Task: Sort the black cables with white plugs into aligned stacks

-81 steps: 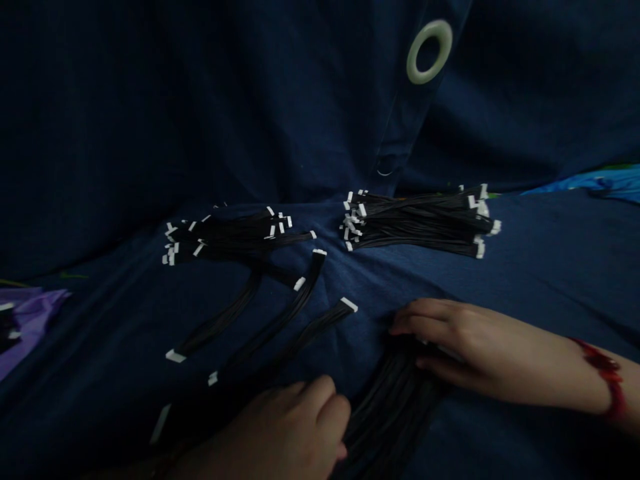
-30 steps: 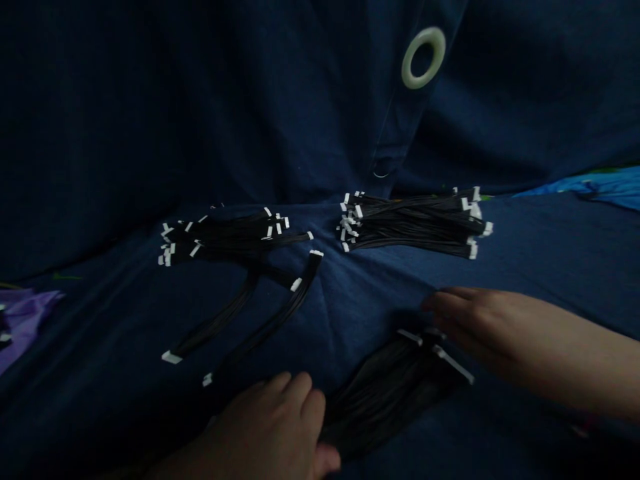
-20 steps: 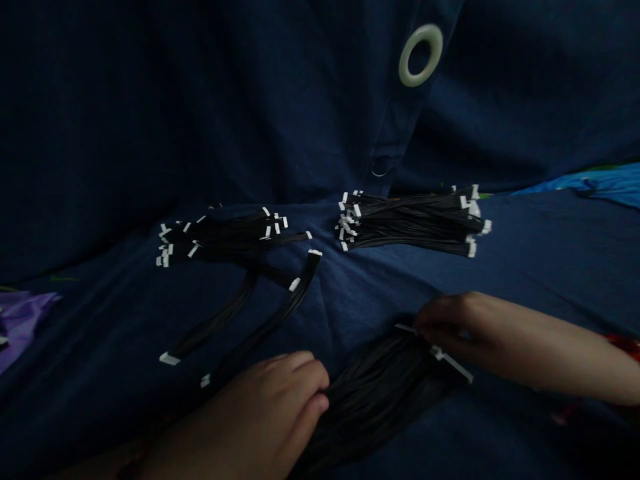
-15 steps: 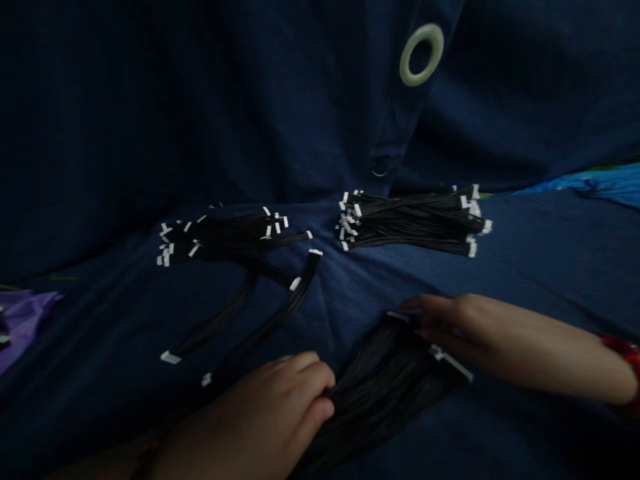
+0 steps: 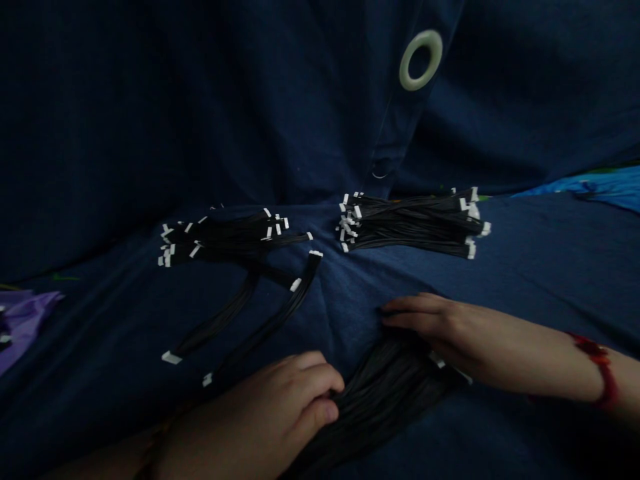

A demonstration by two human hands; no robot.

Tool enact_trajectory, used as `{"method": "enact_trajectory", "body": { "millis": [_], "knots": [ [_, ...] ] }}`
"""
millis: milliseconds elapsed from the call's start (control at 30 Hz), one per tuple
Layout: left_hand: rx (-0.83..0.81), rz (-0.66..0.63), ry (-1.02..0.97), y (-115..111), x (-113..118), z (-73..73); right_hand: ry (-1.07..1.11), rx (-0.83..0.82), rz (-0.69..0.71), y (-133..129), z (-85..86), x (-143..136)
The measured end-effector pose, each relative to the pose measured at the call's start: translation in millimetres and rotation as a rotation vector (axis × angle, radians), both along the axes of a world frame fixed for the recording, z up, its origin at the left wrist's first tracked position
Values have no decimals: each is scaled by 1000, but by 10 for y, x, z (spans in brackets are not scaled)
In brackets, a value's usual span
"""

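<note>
A bundle of black cables (image 5: 385, 380) with white connectors lies on the dark blue cloth in front of me. My left hand (image 5: 295, 400) is closed round its middle, fingers curled and thumb pressed against them. Over the bundle's far right end lies my right hand (image 5: 440, 327), its fingers stretched out to the left and covering some connectors. A white connector (image 5: 437, 360) shows just below that hand; the right thumb is hidden. Two loose black cables, one with a white end (image 5: 171, 358) and one with a white plug (image 5: 315, 253), lie left of the bundle.
Further back are a left pile of black cables (image 5: 225, 233) and a neater right pile (image 5: 410, 223). Behind them hangs dark blue cloth (image 5: 225, 100) with a pale ring (image 5: 421, 60). Purple plastic (image 5: 30, 320) lies at the left edge, blue material (image 5: 600, 189) at the right.
My right hand has moved left over the bundle's end, fingers straighter, covering a connector that showed before. My left hand has shifted slightly right, still on the cables.
</note>
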State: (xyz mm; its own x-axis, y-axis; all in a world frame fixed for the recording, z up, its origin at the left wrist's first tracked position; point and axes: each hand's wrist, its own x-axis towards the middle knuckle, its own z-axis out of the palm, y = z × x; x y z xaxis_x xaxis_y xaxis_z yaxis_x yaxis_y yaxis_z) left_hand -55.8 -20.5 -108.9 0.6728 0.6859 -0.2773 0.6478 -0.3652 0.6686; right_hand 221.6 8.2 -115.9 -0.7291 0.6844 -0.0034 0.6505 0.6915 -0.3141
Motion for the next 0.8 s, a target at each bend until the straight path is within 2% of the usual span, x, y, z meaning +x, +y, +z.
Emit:
{"method": "enact_trajectory", "body": {
  "millis": [67,167,333,467,633,800],
  "knots": [
    [13,-1,7,-2,-11,-2,31,-97,52,29,3,-15],
    [42,6,26,-19,-29,-1,119,-162,33,66,-25,-23],
    [47,17,76,-24,-34,12,251,-163,-31,75,-69,-2],
    [103,-24,100,-5,-26,-11,332,-155,-71,66,-53,10],
    [209,-87,186,-44,9,-22,199,-200,-145,54,-14,-9],
    [215,-142,268,-65,40,-6,51,-59,-128,-63,134,22]
  ]
}}
